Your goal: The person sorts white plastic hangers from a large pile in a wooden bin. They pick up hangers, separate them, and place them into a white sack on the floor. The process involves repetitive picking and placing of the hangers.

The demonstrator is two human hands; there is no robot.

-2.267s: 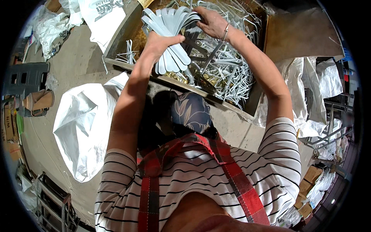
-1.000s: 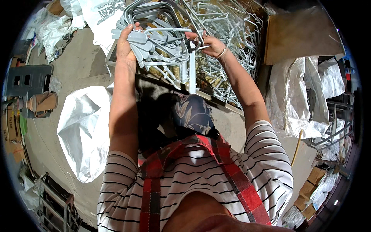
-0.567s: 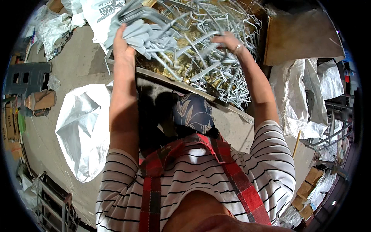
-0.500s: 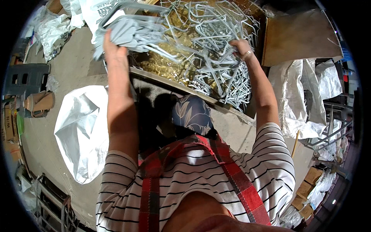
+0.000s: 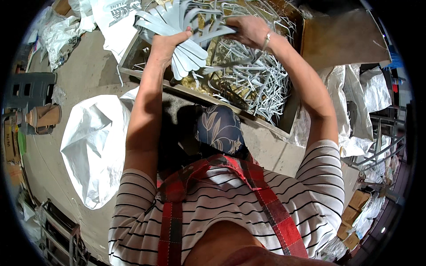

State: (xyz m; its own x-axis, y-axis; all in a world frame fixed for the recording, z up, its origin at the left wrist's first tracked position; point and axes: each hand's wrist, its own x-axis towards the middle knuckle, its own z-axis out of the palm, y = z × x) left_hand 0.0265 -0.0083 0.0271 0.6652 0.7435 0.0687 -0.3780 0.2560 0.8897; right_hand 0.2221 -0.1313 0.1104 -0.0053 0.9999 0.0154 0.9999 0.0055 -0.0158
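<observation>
A fanned bundle of flat, pale grey bent metal strips (image 5: pixel 188 55) hangs over the left part of a metal-walled bin (image 5: pixel 175 87). My left hand (image 5: pixel 167 45) is closed round the bundle, thumb on top. To its right, my right hand (image 5: pixel 248 31) is at the ends of some bent strips; motion blurs its fingers, so its grip cannot be made out. Below and beside it, a tangled heap of bent metal pieces (image 5: pixel 262 86) fills the bin's right side. Yellowish, shiny liquid or lining (image 5: pixel 188 82) shows at the bottom.
An open white sack (image 5: pixel 95 150) lies on the floor at left, with a printed white bag (image 5: pixel 113 26) by the bin's far left corner. A brown board (image 5: pixel 344 40) stands at the bin's right, above pale sacks (image 5: pixel 350 102). A dark plastic crate (image 5: pixel 29 91) is at far left.
My left hand has moved right with the bundle, which now fans out. My right hand has come up and left from the heap toward the bundle.
</observation>
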